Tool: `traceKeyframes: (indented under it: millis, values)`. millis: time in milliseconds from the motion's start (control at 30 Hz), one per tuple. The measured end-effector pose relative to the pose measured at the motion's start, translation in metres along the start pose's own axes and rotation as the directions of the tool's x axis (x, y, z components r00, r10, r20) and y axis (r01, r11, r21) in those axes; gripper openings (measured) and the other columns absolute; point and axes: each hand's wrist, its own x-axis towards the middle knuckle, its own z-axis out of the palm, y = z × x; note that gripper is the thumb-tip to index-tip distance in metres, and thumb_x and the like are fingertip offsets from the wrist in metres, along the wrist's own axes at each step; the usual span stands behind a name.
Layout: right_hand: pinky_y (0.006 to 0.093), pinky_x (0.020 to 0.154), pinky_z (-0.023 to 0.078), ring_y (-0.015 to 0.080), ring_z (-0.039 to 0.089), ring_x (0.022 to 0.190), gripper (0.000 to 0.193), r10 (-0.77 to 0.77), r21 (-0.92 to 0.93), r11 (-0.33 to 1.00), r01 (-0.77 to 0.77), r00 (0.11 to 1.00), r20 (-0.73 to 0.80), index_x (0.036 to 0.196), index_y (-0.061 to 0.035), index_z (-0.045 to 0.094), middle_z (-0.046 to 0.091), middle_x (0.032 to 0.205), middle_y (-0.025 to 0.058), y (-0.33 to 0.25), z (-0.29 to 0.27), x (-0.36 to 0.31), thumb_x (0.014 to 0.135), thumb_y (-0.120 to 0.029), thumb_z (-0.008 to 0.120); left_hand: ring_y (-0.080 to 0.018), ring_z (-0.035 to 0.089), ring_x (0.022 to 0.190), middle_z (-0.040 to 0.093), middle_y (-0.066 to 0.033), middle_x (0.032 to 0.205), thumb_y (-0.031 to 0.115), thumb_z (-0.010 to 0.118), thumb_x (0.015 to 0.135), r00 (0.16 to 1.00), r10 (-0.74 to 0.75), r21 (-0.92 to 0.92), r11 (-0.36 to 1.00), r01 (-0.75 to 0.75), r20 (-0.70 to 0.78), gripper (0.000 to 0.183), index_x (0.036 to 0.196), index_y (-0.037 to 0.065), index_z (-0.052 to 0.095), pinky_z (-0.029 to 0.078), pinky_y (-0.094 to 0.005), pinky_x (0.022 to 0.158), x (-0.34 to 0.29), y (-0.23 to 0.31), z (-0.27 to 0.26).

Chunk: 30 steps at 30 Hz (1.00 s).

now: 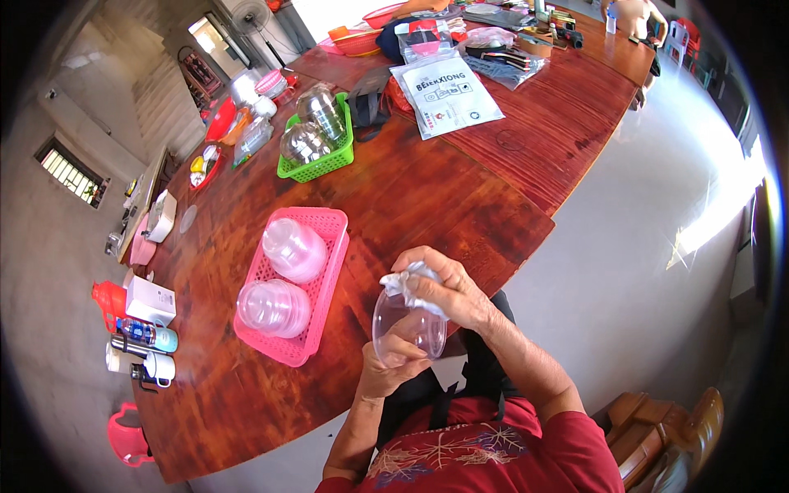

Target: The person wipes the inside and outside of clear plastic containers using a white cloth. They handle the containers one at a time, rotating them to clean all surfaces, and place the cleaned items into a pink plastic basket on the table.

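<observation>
A clear round plastic bowl [385, 322] is tilted up just past the table's near edge. My left hand [385, 376] grips it from below, fingers showing through the clear wall. My right hand [454, 294] pinches a crumpled white cloth [399, 283] against the bowl's upper rim. To the left, on the table, sits a pink perforated basket [329, 246]. In it lie two nested stacks of clear bowls, an upper stack [292, 249] and a lower stack [275, 308]; both look pinkish from the basket.
The reddish-brown wooden table [394, 197] carries a green basket [316, 168] of clear containers. A white plastic package [452, 94] lies farther right, near assorted bagged items. Bottles and mugs [148, 349] stand at the left edge, by a white box [150, 300]. A wooden chair [657, 435] is at lower right.
</observation>
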Motion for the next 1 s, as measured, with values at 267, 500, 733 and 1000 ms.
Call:
traceKeyframes:
  millis: [267, 500, 733, 1000]
  values:
    - [0.0353, 0.085, 0.048, 0.0202, 0.059, 0.098, 0.031, -0.244, -0.381, 0.919, 0.1, 0.904, -0.35, 0.12, -0.005, 0.044, 0.06, 0.105, 0.0127, 0.033, 0.017, -0.028, 0.091, -0.01, 0.055, -0.0322, 0.048, 0.123, 0.044, -0.0138, 0.136, 0.013, 0.072, 0.078, 0.938, -0.255, -0.558, 0.825, 0.084, -0.236, 0.022, 0.095, 0.015, 0.058, 0.045, -0.0515, 0.099, 0.011, -0.003, 0.0]
    - [0.0471, 0.091, 0.043, 0.0359, 0.054, 0.109, 0.032, -0.605, -0.746, 0.365, 0.557, 0.751, 0.265, 0.102, -0.0083, 0.06, 0.057, 0.114, 0.0146, 0.024, 0.028, -0.034, 0.07, -0.008, 0.065, -0.0234, 0.057, 0.109, 0.057, -0.0113, 0.117, -0.001, 0.062, 0.082, 0.904, -0.315, -0.608, 0.79, 0.081, -0.289, 0.024, 0.103, 0.008, 0.055, 0.054, -0.0357, 0.087, -0.003, -0.01, -0.008]
    - [0.0403, 0.075, 0.049, 0.0277, 0.06, 0.082, 0.035, -0.455, -0.759, 0.405, 0.51, 0.832, 0.316, 0.102, -0.0093, 0.058, 0.059, 0.089, 0.0099, -0.009, 0.019, -0.003, 0.068, -0.011, 0.065, -0.0255, 0.053, 0.116, 0.053, -0.0116, 0.127, 0.0, 0.074, 0.071, 0.948, -0.284, -0.489, 0.853, 0.182, -0.142, 0.047, 0.114, 0.005, 0.057, 0.047, -0.0417, 0.096, -0.006, -0.003, 0.003]
    - [0.0292, 0.082, 0.047, 0.0143, 0.056, 0.095, 0.027, -0.071, -0.029, 0.997, 0.065, 0.942, -0.329, 0.116, -0.0057, 0.047, 0.058, 0.103, 0.0068, 0.025, 0.004, -0.022, 0.094, -0.02, 0.052, -0.0362, 0.045, 0.126, 0.04, -0.0158, 0.14, 0.016, 0.073, 0.074, 0.934, -0.301, -0.599, 0.79, 0.132, -0.191, 0.073, 0.137, 0.007, 0.036, 0.047, -0.0537, 0.096, 0.013, -0.003, 0.003]
